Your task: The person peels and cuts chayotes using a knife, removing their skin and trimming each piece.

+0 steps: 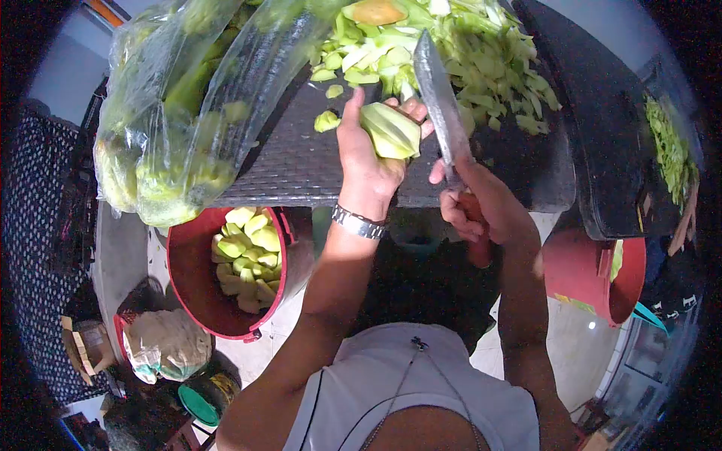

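Observation:
My left hand is palm up, with its fingers curled round a peeled green fruit that looks like a mango. The fruit is pale green with flat cut faces. My right hand grips a large knife by its reddish handle. The blade points up and away, just right of the fruit and apart from it. Beyond both hands a heap of green peels lies on the dark woven tabletop. A yellow-orange piece rests on that heap.
At the left of the table, a clear plastic bag holds several green fruits. Below the edge stands a red bucket with peeled fruit inside. Another red bucket is at the right. A stuffed sack sits on the floor at the left.

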The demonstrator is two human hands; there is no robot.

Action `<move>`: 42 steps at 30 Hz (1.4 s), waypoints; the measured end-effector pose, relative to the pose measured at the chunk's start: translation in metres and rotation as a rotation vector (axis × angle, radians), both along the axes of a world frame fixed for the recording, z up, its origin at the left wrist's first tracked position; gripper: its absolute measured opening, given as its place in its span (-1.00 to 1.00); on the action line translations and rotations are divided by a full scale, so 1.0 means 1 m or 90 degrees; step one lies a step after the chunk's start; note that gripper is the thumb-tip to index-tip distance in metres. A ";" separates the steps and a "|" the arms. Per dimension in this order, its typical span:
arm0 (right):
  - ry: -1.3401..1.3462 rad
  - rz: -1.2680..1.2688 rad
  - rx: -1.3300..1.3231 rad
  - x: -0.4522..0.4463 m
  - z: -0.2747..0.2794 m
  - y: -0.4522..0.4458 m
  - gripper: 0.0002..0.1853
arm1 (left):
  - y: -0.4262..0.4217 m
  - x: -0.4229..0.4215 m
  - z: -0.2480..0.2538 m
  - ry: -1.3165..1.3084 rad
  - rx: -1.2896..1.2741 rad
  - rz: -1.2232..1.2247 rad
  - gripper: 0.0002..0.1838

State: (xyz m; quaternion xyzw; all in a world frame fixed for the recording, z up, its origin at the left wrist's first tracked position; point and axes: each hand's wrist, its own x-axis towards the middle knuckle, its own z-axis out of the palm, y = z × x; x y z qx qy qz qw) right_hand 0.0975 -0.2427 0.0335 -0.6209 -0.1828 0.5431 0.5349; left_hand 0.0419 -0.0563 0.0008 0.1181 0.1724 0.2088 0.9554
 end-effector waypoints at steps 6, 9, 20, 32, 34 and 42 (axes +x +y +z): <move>-0.310 0.009 -0.078 -0.001 0.004 -0.015 -0.47 | 0.000 -0.003 -0.006 -0.055 0.083 -0.008 -0.52; -0.554 -0.055 -0.062 -0.010 0.003 -0.021 -0.62 | -0.004 -0.004 -0.009 -0.076 0.105 -0.009 -0.46; -0.430 -0.152 -0.083 -0.038 0.006 -0.003 -0.74 | -0.017 -0.004 -0.005 0.080 0.199 0.060 -0.42; -0.349 -0.098 -0.058 -0.035 -0.023 0.001 -0.62 | -0.033 -0.007 -0.012 0.091 0.264 0.007 -0.28; -0.292 -0.112 -0.034 -0.034 -0.024 0.001 -0.63 | -0.031 -0.007 -0.005 0.134 0.342 -0.012 -0.30; -0.163 -0.072 -0.025 -0.023 -0.006 0.003 -0.60 | -0.020 0.002 -0.008 0.272 0.434 0.067 -0.42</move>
